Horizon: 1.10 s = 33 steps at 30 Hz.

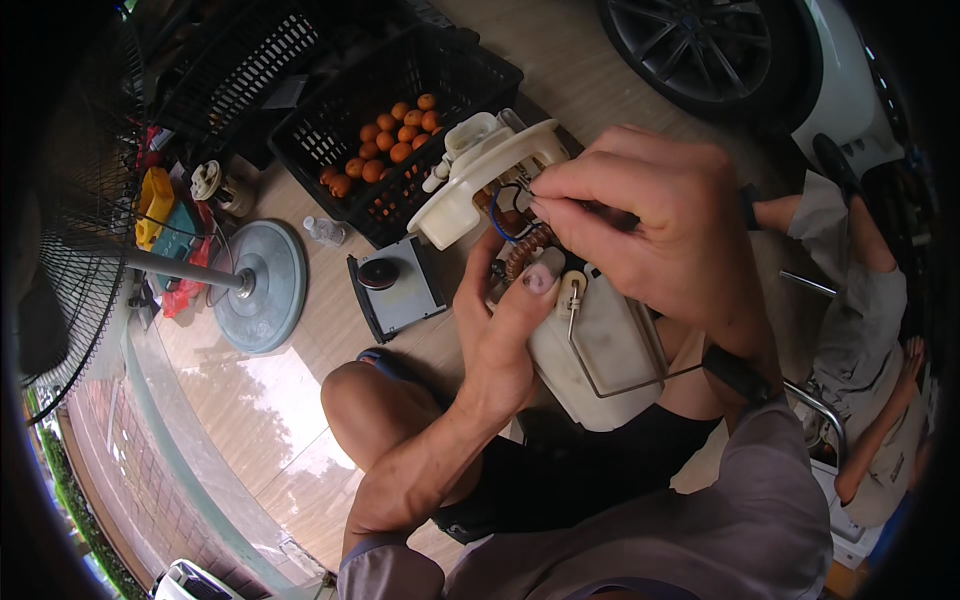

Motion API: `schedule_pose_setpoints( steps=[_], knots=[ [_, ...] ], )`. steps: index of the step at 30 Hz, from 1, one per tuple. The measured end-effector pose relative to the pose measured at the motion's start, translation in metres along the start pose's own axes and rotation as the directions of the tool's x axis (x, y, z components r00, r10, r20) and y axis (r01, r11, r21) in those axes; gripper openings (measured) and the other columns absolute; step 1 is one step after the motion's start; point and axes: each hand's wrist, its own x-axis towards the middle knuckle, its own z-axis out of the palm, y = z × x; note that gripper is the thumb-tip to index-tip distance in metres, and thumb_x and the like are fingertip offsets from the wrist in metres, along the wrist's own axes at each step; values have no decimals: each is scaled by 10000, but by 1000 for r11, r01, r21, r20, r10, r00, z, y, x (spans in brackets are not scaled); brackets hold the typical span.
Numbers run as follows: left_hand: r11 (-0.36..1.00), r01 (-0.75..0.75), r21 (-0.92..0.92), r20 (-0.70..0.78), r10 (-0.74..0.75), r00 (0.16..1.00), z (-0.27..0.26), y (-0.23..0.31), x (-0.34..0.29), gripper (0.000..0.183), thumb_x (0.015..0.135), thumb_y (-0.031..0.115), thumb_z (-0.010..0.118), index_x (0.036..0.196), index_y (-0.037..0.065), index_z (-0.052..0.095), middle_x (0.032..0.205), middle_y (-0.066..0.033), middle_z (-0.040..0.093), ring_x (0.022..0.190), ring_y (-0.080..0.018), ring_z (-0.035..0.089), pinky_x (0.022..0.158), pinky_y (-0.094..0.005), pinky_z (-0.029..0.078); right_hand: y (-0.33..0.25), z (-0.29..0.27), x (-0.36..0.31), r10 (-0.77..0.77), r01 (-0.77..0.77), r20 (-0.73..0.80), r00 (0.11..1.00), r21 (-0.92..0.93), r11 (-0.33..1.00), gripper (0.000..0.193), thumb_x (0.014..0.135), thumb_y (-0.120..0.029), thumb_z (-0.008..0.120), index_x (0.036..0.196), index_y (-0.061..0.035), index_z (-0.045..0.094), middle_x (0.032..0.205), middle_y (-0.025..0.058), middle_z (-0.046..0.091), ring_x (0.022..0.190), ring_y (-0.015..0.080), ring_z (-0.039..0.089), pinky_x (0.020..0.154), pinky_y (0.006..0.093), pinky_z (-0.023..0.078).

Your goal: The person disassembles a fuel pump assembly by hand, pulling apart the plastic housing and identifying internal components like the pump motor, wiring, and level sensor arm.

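Observation:
A fuel pump module with an off-white plastic body (pixel 600 355) rests tilted over my lap. My left hand (pixel 500 335) is closed around its middle, thumb beside a brown corrugated hose (pixel 528 250). Above the hose sits the module's cream round flange (pixel 452 212). A blue wire (pixel 496 210) and a black wire run beneath that flange. My right hand (pixel 655 215) pinches thumb and forefinger together where the black wire meets the fingertips; the exact spot gripped is hidden. From the body a bent metal rod (pixel 583 362) leads to a black float (pixel 735 374) beside my right forearm.
A black crate (pixel 330 185) of oranges (pixel 385 140) stands ahead. Left of it are a small bottle (pixel 325 231), a grey metal box (pixel 408 300), a fan base (pixel 260 285) and another pump module (pixel 222 190). A car wheel (pixel 690 50) and a seated person (pixel 865 330) are to the right.

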Motion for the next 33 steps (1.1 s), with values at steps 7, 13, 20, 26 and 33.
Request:
schedule_pose_setpoints(
  steps=[7, 13, 20, 26, 33],
  knots=[
    [999, -21, 41, 16, 20, 1000, 0, 0, 1, 840, 859, 314, 767, 1508, -77, 405, 1343, -169, 604, 1228, -210, 584, 1063, -340, 457, -2, -2, -2, -27, 28, 20, 999, -96, 995, 172, 771, 35, 812, 921, -34, 763, 762, 77, 676, 619, 185, 661, 532, 285, 492],
    [999, -7, 42, 31, 6, 1000, -4, -1, 2, 814, 869, 310, 761, 1491, -86, 416, 1319, -161, 621, 1190, -199, 602, 1055, -330, 460, -2, 1, -2, 9, -8, 4, 1000, -68, 998, 179, 772, 51, 805, 918, -34, 747, 766, 52, 665, 599, 139, 646, 523, 258, 485],
    [1000, 2, 21, 14, -3, 1000, -2, 1, 2, 825, 872, 312, 758, 1498, -90, 402, 1322, -171, 616, 1198, -205, 596, 1059, -335, 459, -1, 4, 0, 36, -36, 1, 999, -17, 999, 164, 784, 53, 802, 912, -30, 742, 766, 34, 669, 604, 94, 634, 529, 228, 480],
    [999, -6, 32, 15, 6, 1000, -5, 0, 3, 847, 870, 312, 762, 1507, -100, 385, 1342, -185, 602, 1215, -218, 590, 1073, -346, 450, -2, 6, 2, 83, -83, 1, 997, 23, 996, 163, 792, 50, 798, 925, -31, 750, 755, 28, 669, 615, 83, 632, 539, 221, 484],
    [1000, -7, 24, -8, 7, 1000, -1, 1, 3, 857, 859, 319, 778, 1501, -100, 395, 1320, -176, 617, 1187, -208, 599, 1038, -333, 473, 2, 5, 1, 21, -21, -7, 1000, 4, 1000, 181, 790, 60, 791, 941, -35, 758, 766, 31, 674, 614, 88, 630, 542, 225, 486]
  ],
)
